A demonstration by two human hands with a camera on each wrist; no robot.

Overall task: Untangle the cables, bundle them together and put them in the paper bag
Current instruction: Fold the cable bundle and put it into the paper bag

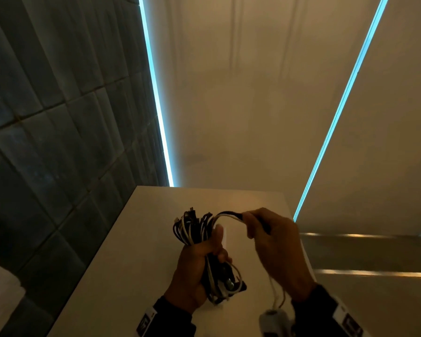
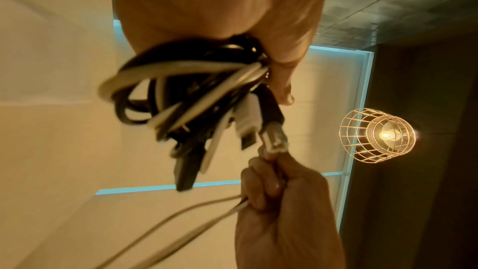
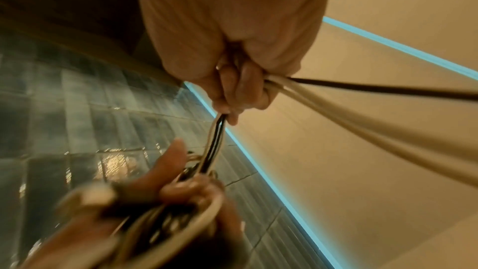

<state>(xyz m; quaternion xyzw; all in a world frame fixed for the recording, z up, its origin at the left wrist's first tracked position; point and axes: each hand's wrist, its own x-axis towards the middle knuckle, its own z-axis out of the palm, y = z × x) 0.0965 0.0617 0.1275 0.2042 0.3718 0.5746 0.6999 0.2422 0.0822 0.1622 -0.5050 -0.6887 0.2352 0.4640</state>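
Note:
A folded bundle of black and white cables [image 1: 195, 229] stands upright above the white table [image 1: 131, 263], gripped round its middle by my left hand [image 1: 199, 261]. Plugs and loops hang from the bundle's lower end [image 1: 226, 285]. My right hand [image 1: 267, 229] holds a few loose black and white strands [image 1: 229, 214] that arch out of the bundle's top, fingers curled round them. The left wrist view shows the loops and plugs [image 2: 196, 101] under my left hand [image 2: 279, 73]. In the right wrist view my right hand [image 3: 232, 93] grips the strands [image 3: 214, 150]. No paper bag is in view.
A grey adapter on a white lead [image 1: 270, 319] hangs below my right wrist. Dark tiled wall [image 1: 46, 142] stands to the left, a pale wall with blue light strips [image 1: 156, 105] behind. A wire-cage lamp [image 2: 377, 135] glows overhead.

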